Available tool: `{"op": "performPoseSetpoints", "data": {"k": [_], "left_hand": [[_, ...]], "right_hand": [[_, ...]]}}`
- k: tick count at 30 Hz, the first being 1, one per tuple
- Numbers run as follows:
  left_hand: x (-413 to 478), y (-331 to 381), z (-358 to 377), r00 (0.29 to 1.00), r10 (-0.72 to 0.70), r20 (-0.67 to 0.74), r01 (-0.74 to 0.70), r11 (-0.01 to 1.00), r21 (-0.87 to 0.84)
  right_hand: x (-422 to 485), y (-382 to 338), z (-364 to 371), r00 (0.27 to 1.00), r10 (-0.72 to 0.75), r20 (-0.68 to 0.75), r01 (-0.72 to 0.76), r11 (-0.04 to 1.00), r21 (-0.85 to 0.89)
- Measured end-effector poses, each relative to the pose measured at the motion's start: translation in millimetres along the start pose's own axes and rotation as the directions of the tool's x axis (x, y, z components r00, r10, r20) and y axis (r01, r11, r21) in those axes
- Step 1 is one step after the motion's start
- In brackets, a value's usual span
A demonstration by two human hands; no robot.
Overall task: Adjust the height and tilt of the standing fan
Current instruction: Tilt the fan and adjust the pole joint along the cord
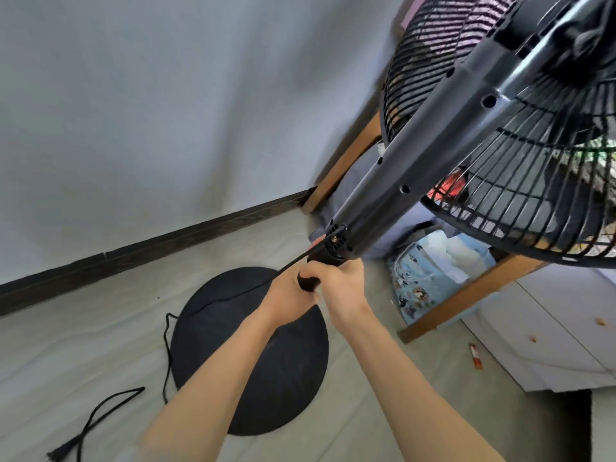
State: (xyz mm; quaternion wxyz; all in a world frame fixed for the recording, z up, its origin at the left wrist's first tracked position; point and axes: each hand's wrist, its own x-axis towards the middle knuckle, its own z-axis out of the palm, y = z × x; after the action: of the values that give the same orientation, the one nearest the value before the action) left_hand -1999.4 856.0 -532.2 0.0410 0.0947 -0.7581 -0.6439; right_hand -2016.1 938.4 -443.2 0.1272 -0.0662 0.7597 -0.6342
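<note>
Both your hands are closed on the pole of the standing fan [393, 181], just under the wide black column, and that is the sensible place for a height change, since the locking collar [308, 282] sits there. Your left hand [289, 300] wraps the collar, fingers curled tight round it, apparently to twist it. Your right hand [343, 288] grips the pole right beside it, touching the left, probably to carry the weight of the upper part so it does not drop when the collar lets go. Above and to the right of your hands the fan cage [520, 181] looms close to the camera; below them lies the round base [253, 361] on the floor. The cord [166, 348] trails away to the left of your forearms, its plug [61, 454] lying loose, so the blades cannot start.
</note>
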Motion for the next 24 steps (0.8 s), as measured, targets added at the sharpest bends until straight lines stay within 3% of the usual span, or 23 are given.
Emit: {"op": "performPoseSetpoints", "data": {"k": [1, 3, 4, 5, 6, 8, 9, 11, 13, 14, 16, 18, 19, 21, 22, 24], "left_hand": [[0, 0, 0, 1.0, -0.009, 0.007, 0.009, 1.0, -0.002], [0, 1, -1, 0.999, -0.025, 0.037, 0.024, 0.999, 0.034], [0, -1, 0, 0.998, -0.033, 0.052, 0.031, 0.998, 0.048], [0, 0, -1, 0.998, -0.039, 0.052, 0.035, 0.997, 0.061], [0, 1, -1, 0.998, -0.033, 0.052, 0.029, 0.998, 0.064], [1, -1, 1, 0.999, 0.019, 0.032, -0.021, 0.998, 0.061], [0, 1, 0, 0.999, 0.05, 0.007, -0.05, 0.996, 0.073], [0, 1, 1, 0.997, 0.076, 0.004, -0.076, 0.994, 0.075], [-1, 3, -1, 0.997, 0.065, 0.032, -0.067, 0.993, 0.098], [0, 2, -2, 0.999, 0.035, 0.034, -0.037, 0.996, 0.076], [4, -2, -3, 0.999, -0.03, 0.042, 0.027, 0.998, 0.065], [5, -4, -2, 0.996, -0.076, 0.052, 0.071, 0.994, 0.077], [5, -6, -1, 0.995, -0.073, 0.07, 0.067, 0.995, 0.076], [6, -5, 0, 0.998, -0.041, 0.055, 0.037, 0.997, 0.063], [5, -4, 0, 0.999, 0.002, 0.055, -0.005, 0.998, 0.055], [3, -3, 1, 0.996, 0.077, 0.046, -0.079, 0.996, 0.039]], "right_hand": [[6, -5, -8, 0.992, 0.006, 0.122, -0.006, 1.0, 0.003], [17, -20, -26, 0.908, 0.046, 0.416, -0.051, 0.999, 0.001], [19, -26, -32, 0.86, 0.067, 0.506, -0.077, 0.997, -0.002], [17, -26, -33, 0.861, 0.072, 0.504, -0.09, 0.996, 0.012], [12, -22, -31, 0.912, 0.064, 0.406, -0.086, 0.996, 0.036], [-3, -5, -10, 1.0, 0.008, 0.03, -0.008, 1.0, 0.011], [-10, 5, 4, 0.991, -0.042, -0.126, 0.038, 0.999, -0.035], [-18, 14, 25, 0.955, -0.1, -0.28, 0.089, 0.995, -0.051], [-7, 8, 25, 0.956, -0.056, -0.289, 0.053, 0.998, -0.016], [-1, 3, 16, 0.977, -0.014, -0.214, 0.012, 1.0, -0.009], [13, -6, -8, 0.994, 0.061, 0.095, -0.059, 0.998, -0.026], [21, -11, -26, 0.938, 0.097, 0.332, -0.091, 0.995, -0.034], [19, -9, -27, 0.944, 0.076, 0.32, -0.076, 0.997, -0.012], [9, 1, -13, 0.997, 0.006, 0.075, -0.007, 1.0, 0.02], [0, 8, -2, 0.996, -0.033, -0.086, 0.033, 0.999, -0.01], [-11, 21, 16, 0.964, -0.127, -0.233, 0.116, 0.991, -0.059]]}}
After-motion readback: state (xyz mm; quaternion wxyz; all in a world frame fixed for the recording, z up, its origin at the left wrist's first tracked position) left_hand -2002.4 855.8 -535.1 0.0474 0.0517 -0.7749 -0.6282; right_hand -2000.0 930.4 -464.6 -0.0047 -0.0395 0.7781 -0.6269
